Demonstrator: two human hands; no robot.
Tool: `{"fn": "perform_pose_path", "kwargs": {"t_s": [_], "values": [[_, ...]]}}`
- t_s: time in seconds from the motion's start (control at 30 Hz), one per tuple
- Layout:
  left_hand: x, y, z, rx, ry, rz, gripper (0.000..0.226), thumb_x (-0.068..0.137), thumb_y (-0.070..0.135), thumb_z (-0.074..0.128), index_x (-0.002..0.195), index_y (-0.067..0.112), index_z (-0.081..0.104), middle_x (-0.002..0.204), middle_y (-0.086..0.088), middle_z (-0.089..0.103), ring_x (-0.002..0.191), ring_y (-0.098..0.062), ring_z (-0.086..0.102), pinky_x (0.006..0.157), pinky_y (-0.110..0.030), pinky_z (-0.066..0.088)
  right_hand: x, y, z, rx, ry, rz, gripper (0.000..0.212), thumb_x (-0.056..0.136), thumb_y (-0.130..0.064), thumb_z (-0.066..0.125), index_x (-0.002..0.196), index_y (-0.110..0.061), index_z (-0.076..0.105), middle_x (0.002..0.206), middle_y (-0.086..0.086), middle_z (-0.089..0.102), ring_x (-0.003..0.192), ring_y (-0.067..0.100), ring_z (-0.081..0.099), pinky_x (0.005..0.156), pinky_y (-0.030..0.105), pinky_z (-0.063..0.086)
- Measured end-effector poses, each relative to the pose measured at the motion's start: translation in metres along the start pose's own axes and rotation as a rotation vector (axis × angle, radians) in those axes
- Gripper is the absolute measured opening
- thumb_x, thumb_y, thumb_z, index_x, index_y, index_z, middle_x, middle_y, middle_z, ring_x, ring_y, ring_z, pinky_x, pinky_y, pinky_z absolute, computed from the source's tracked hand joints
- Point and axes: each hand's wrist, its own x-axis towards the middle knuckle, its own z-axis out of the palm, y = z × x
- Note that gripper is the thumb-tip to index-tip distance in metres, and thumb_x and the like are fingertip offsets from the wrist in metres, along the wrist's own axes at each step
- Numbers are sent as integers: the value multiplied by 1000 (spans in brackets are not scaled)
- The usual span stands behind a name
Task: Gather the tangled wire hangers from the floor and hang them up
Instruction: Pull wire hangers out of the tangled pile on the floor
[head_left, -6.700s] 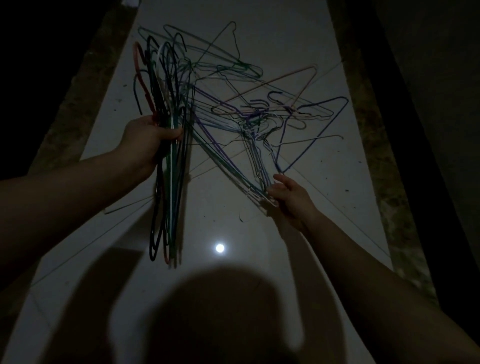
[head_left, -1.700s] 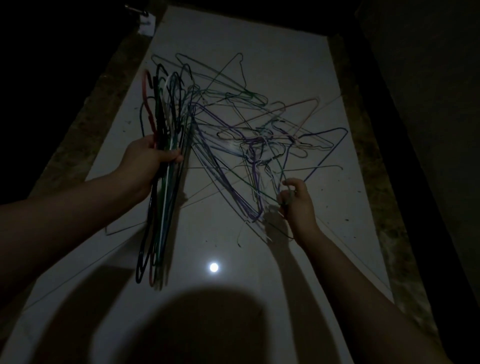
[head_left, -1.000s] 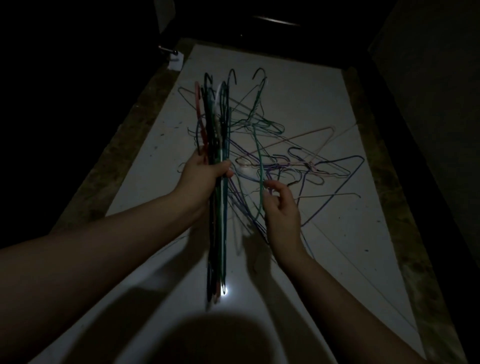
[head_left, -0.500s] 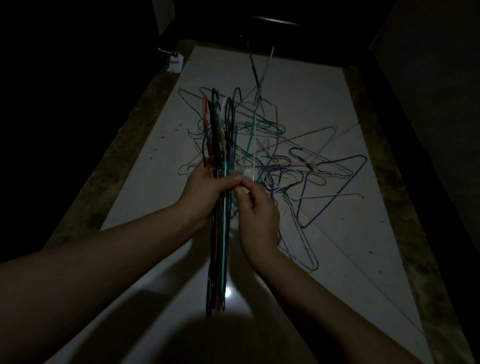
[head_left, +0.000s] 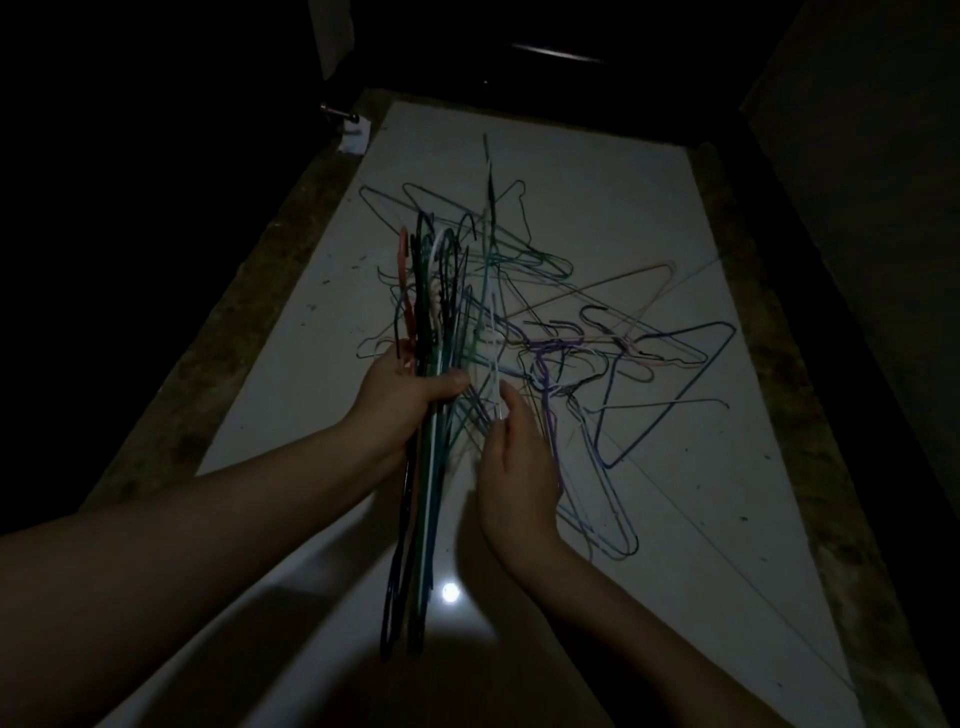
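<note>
Dim room, near-black on both sides. Pale glossy floor strip (head_left: 649, 234) running from near to far, edged left and right by mottled brown borders (head_left: 249, 332). On the near floor, a bright round light reflection (head_left: 450, 592), with a broad shadow (head_left: 467, 686) just below it. At the strip's far left corner, a small white object (head_left: 353, 137) beside a metal stub (head_left: 332, 110).

Raised over the floor, left hand (head_left: 405, 400), fingers and thumb curled tight round a bundle of wire hangers (head_left: 423, 493): red, white, green, teal and dark wires pressed side by side, hooks pointing far, lower ends hanging toward the near edge past the wrist.

Just right of the bundle, right hand (head_left: 514, 467), back toward the camera, fingers stretched upward, tips at a thin white-and-teal upright hanger (head_left: 489, 218) standing between both hands and reaching well beyond the bundle's hooks. Cannot tell whether pinched or merely touched: wire too thin, light too poor.

Right of the hands and farther off, the loose tangle of hangers (head_left: 571, 343), lying flat on the floor and crossing one another. Among them a blue-violet hanger (head_left: 675, 396) at the heap's right edge and a peach hanger (head_left: 613, 280) farther back.
</note>
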Motion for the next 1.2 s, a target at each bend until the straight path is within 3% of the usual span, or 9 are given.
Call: {"fn": "perform_pose_path", "kwargs": {"t_s": [0.17,0.37,0.5,0.6,0.7,0.9,1.03,1.13,1.2], "values": [[0,0,-2,16,-14,-18,36,78,-6,67,80,27,53,82,11,62,75,-4,61,72,-16,48,11,7,5,27,60,87,44,100,-26,28,142,-25,40,113,11,59,101,23,56,82,27,42],[-2,-1,-2,71,-39,4,37,78,-6,67,80,28,53,80,14,62,72,-1,60,68,-13,49,27,18,3,111,120,132,43,100,-15,34,141,-23,43,86,10,55,78,18,48,63,24,33],[0,-1,-1,61,-24,-4,34,77,-6,69,82,25,56,82,12,63,70,0,62,69,-15,48,33,23,2,63,144,117,50,93,-25,30,141,-23,43,73,9,50,84,21,48,70,24,32],[2,1,-2,73,-20,-19,36,76,-5,70,101,16,57,92,5,65,82,-9,63,80,-22,49,34,26,-2,-20,155,73,46,96,-7,38,139,-20,47,58,-6,41,90,36,55,76,31,36],[1,2,-2,89,-18,-6,34,77,-6,68,91,22,56,88,8,64,79,-7,61,79,-22,50,34,24,-6,-63,142,37,46,95,-3,38,138,-18,48,59,-12,37,94,37,54,86,37,43],[1,-1,-4,67,-20,-8,46,78,-3,69,113,20,49,97,10,61,85,-4,59,85,-22,46,28,10,-9,77,100,29,44,100,-8,36,142,-21,38,75,-13,36,108,22,42,87,23,37],[2,2,-3,78,-20,10,32,80,-2,66,88,26,53,87,10,61,77,-4,59,70,-16,47,31,9,-5,225,31,58,42,101,-12,38,138,-33,38,91,2,45,95,13,40,79,15,31],[4,2,-5,93,1,20,34,80,-3,65,82,28,51,85,7,61,78,-8,59,70,-18,47,28,9,-5,242,-22,43,41,101,-11,38,140,-26,43,103,0,45,89,0,42,73,-5,28],[6,2,-8,100,10,25,34,81,-3,65,83,28,51,85,7,60,77,-8,58,69,-18,47,25,9,-6,224,-41,27,41,101,-10,39,140,-22,44,106,-1,45,90,-5,41,72,-9,26]]}}
